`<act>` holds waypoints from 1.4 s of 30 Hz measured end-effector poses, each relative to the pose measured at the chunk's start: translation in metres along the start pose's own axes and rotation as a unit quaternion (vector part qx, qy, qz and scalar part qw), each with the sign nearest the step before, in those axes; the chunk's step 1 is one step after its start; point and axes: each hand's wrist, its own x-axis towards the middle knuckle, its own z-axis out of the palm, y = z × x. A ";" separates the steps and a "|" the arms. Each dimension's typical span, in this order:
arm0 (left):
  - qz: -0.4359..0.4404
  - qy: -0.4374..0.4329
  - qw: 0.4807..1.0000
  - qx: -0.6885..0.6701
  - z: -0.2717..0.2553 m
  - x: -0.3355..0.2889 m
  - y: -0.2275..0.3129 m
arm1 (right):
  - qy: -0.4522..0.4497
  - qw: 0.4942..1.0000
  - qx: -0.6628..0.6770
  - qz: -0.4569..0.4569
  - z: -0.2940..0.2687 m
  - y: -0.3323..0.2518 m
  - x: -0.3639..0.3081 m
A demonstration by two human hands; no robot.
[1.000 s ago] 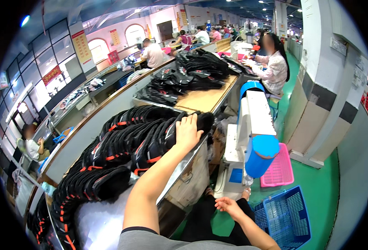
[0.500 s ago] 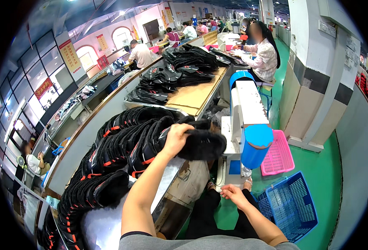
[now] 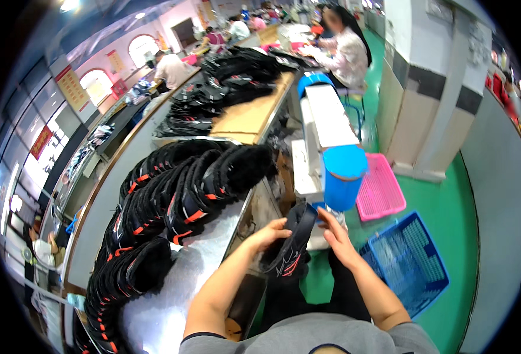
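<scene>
So both hands are on one black shoe upper [image 3: 290, 242] with red-orange marks, held out over the lap, right at the edge of the table [image 3: 213, 236]. The left hand [image 3: 269, 235] grips it from the left side, fingers curled over its dark rim. The right hand [image 3: 337, 236] is on the other side, palm pressed flat against it with the fingers pointing up, so it's pinned between the two hands. The upper stands roughly on edge, tilted a bit, its lower end down near the knees.

Just above the hands there's a white sewing machine [image 3: 322, 135] with a blue cap on the near end, the upper's top end sits just under that cap. Left of the hands, on the shiny table top, is a big pile of uppers [image 3: 177, 200], same black with red-orange bits, running in overlapping rows toward the lower left. Another heap [image 3: 225, 82] of them lies further up the table, with a bare wooden patch [image 3: 254, 115] in between.

On the green floor [image 3: 449, 200] to the right: a blue basket [image 3: 408, 265] near the right forearm, and a pink basket [image 3: 381, 192] just behind it, beside a white pillar [image 3: 425, 88]. A person in a pale top [image 3: 346, 50] sits past the machine, and more people work further back along the line.
</scene>
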 end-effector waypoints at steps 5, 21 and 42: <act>0.003 -0.196 0.957 -0.213 0.055 0.040 -0.081 | -0.079 0.962 0.139 0.220 -0.025 0.020 -0.008; 0.046 0.089 0.966 -0.240 0.033 0.115 -0.134 | 0.238 0.927 -0.175 0.233 -0.076 0.110 0.014; 0.013 0.109 0.958 -0.266 0.035 0.074 -0.162 | 0.210 0.942 0.069 0.251 -0.054 0.129 -0.007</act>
